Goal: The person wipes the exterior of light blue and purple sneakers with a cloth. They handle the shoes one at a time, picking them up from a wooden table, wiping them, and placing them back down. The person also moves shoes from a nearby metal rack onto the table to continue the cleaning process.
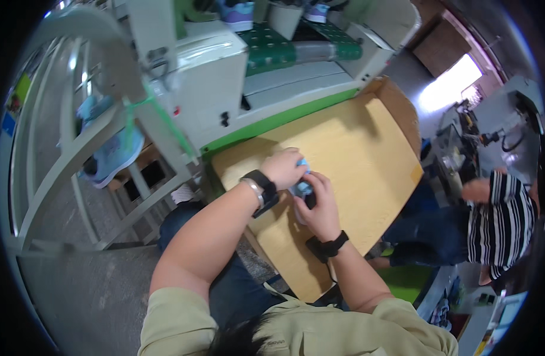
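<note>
Now both hands, left hand and right hand, grip a small blue shoe over the table, so hold it steady and press gently.

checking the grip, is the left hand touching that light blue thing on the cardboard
Touching. The head view shows the left hand closed over the light blue thing, with no gap between them.

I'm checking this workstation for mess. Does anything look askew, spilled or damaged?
Nothing is spilled. The cardboard sheet on the work surface lies skewed, its far edge bent upward. Both hands, left hand and right hand, close around a small light-blue item; its condition is hidden.
</note>
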`<action>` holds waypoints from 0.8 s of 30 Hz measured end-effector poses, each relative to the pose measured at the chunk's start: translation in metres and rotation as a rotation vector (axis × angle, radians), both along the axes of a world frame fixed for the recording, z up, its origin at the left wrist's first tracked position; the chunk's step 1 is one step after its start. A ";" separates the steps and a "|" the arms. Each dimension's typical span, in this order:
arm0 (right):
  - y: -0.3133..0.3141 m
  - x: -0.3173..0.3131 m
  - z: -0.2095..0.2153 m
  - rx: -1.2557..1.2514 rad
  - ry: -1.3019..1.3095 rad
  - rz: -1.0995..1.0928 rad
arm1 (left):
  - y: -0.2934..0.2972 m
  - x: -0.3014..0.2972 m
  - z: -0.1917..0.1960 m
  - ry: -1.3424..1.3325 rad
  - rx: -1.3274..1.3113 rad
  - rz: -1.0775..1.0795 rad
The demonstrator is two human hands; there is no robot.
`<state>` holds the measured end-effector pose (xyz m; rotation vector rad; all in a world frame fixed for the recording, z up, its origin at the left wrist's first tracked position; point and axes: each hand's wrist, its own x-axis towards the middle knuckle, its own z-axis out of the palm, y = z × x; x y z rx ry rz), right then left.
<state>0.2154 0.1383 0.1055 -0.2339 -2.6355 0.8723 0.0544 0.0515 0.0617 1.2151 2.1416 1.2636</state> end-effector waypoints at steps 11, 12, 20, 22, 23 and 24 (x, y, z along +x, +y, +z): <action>0.000 0.008 -0.013 -0.036 0.061 0.012 | -0.003 0.010 0.005 0.076 -0.123 -0.013; -0.001 0.007 -0.013 -0.034 0.067 0.023 | -0.004 0.010 0.005 0.087 -0.122 -0.016; 0.006 0.004 -0.008 -0.013 0.105 0.040 | -0.007 0.006 0.016 0.102 -0.143 -0.033; 0.007 0.004 -0.007 -0.024 0.102 0.039 | -0.006 0.002 0.016 0.079 -0.164 -0.062; 0.009 0.004 -0.011 -0.022 0.097 0.025 | -0.006 0.003 0.014 0.103 -0.135 -0.060; 0.005 0.004 -0.006 -0.049 0.056 0.020 | -0.008 0.002 0.012 0.125 -0.113 -0.048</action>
